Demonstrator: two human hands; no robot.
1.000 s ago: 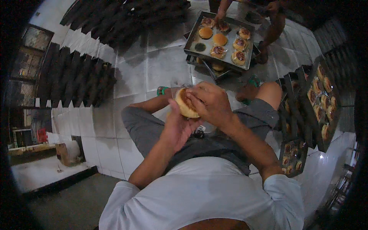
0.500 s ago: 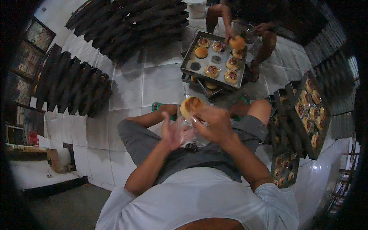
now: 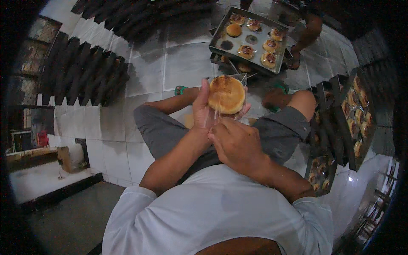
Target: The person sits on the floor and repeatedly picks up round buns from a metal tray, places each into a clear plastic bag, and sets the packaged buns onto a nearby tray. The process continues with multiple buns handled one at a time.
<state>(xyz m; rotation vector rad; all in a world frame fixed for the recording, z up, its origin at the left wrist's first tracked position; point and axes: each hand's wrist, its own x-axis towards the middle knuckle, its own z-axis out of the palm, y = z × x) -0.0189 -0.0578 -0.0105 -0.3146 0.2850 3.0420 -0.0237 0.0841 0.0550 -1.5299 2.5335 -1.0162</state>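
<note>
Between the bent legs [image 3: 155, 127], a round, golden bun [image 3: 226, 95] with a browned patch sat in a clear, thin bag [image 3: 243, 79]; the left hand [image 3: 203, 109] cupped it, grip spread around its sides, while the right hand [image 3: 238, 139], on the bun earlier, pinched the plastic below

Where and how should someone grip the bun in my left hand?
Probably by its far edge, from the far side: the left hand cups the round bun at left and right, the right hand is closed at the near side, where clear wrap gathers, so the far edge looks freest.
</note>
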